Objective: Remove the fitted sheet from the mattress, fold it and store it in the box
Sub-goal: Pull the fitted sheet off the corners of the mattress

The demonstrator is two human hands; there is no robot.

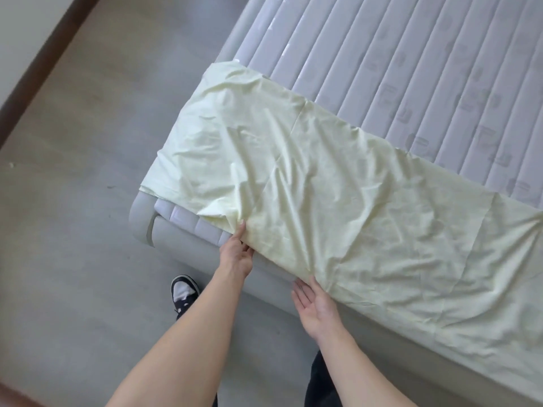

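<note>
The pale yellow fitted sheet point(338, 183) lies off the mattress corners, folded into a long wrinkled strip along the near edge of the grey quilted mattress point(411, 69). My left hand point(237, 255) pinches the sheet's near edge, and the cloth bunches at its fingertips. To the right, my right hand point(316, 304) is palm up with straight fingers. Its thumb side touches the sheet's hanging edge. No box is in view.
The mattress sits in a light grey padded bed frame point(188, 239) whose rounded corner is bared at the left. Grey floor point(88, 171) spreads to the left, with a dark wooden edge point(44, 57) at the far left. My black and white shoe point(185, 290) stands beside the frame.
</note>
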